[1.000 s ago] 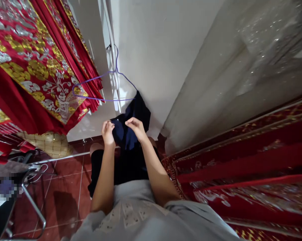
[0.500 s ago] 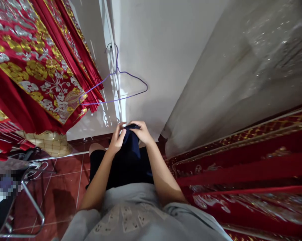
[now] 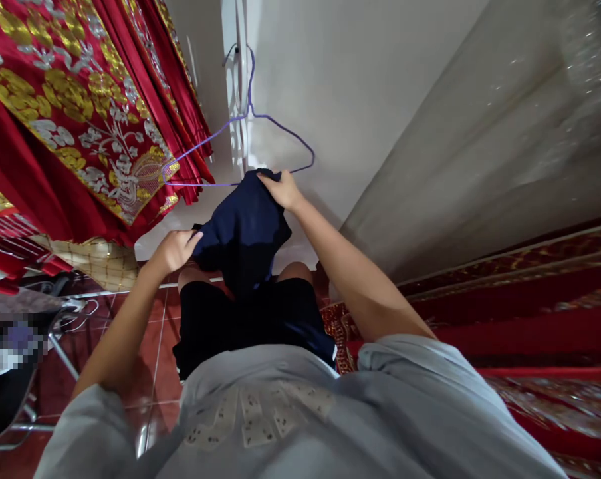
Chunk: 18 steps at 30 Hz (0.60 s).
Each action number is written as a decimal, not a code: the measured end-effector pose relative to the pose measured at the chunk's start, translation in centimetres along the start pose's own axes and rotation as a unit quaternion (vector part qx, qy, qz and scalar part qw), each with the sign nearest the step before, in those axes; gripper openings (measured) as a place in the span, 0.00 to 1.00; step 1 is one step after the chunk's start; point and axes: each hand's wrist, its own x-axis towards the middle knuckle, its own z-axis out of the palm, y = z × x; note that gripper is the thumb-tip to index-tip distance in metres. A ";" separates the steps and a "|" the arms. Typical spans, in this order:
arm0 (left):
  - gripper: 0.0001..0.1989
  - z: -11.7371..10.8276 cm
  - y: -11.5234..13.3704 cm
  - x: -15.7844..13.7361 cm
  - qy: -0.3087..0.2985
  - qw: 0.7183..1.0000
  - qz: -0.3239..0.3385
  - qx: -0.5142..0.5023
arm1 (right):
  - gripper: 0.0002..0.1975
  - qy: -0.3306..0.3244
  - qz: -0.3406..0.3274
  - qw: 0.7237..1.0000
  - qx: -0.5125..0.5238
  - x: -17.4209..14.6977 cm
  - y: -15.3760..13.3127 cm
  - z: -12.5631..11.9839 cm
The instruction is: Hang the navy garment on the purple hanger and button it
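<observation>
A dark navy cloth garment [image 3: 245,219] hangs stretched between my two hands, in front of my knees; its exact kind does not show. My left hand [image 3: 177,249] pinches its left edge, thumb on top. Higher up, my right hand [image 3: 283,191] grips its upper right edge. Just beyond the cloth a purple wire hanger [image 3: 283,128] hangs by its hook from a white metal frame [image 3: 241,73]. The garment's top overlaps the hanger's bottom bar from where I look, and whether they touch I cannot tell.
Red fabric with gold and silver embroidery [image 3: 96,106] hangs at the left. A black chair with metal legs [image 3: 11,399] stands on red floor tiles [image 3: 151,346]. To the right are a pale sparkling sheet [image 3: 455,153] and more red decorated fabric [image 3: 504,326].
My hands have moved apart, the left going left and the right rising, spreading the bunched navy cloth wide. The view has shifted slightly, so the hanger appears higher.
</observation>
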 end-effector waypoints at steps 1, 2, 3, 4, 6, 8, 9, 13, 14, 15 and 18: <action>0.20 -0.6 -0.1 0.5 -0.007 1.000 -0.011 0.013 | 0.20 0.013 0.003 1.000 -0.023 -0.3 0.1 -0.4; 0.23 -1.1 -0.2 1.0 -0.013 0.999 -0.021 0.020 | 0.21 0.032 -0.006 0.998 -0.046 -0.8 0.0 -1.0; 0.24 -1.4 -0.2 1.5 -0.014 0.999 -0.025 0.025 | 0.21 0.053 -0.021 0.996 -0.068 -1.4 -0.3 -1.8; 0.25 -1.7 0.1 1.9 -0.011 0.999 -0.022 0.025 | 0.21 0.072 -0.039 0.993 -0.086 -2.1 -0.7 -2.6; 0.22 -2.0 1.1 2.7 0.007 1.000 0.003 0.016 | 0.19 0.102 -0.065 0.987 -0.108 -3.3 -1.8 -4.2; 0.16 -2.3 2.8 3.5 0.046 0.998 0.044 -0.004 | 0.19 0.130 -0.075 0.982 -0.114 -4.0 -3.1 -5.3; 0.13 -2.4 3.8 3.9 0.075 0.995 0.064 -0.018 | 0.19 0.144 -0.076 0.980 -0.111 -4.3 -3.7 -5.6; 0.08 -3.2 7.5 6.0 0.192 0.970 0.117 -0.090 | 0.21 0.151 -0.070 0.981 -0.100 -5.6 -5.5 -5.8; 0.07 -3.2 8.3 6.5 0.197 0.968 0.126 -0.091 | 0.22 0.141 -0.068 0.983 -0.100 -6.0 -5.7 -5.6; 0.06 -3.0 9.0 7.1 0.185 0.969 0.143 -0.082 | 0.22 0.130 -0.064 0.984 -0.099 -6.4 -5.7 -5.4; 0.05 -1.9 10.9 8.7 0.107 0.970 0.215 -0.036 | 0.22 0.107 -0.047 0.990 -0.085 -6.8 -5.4 -4.6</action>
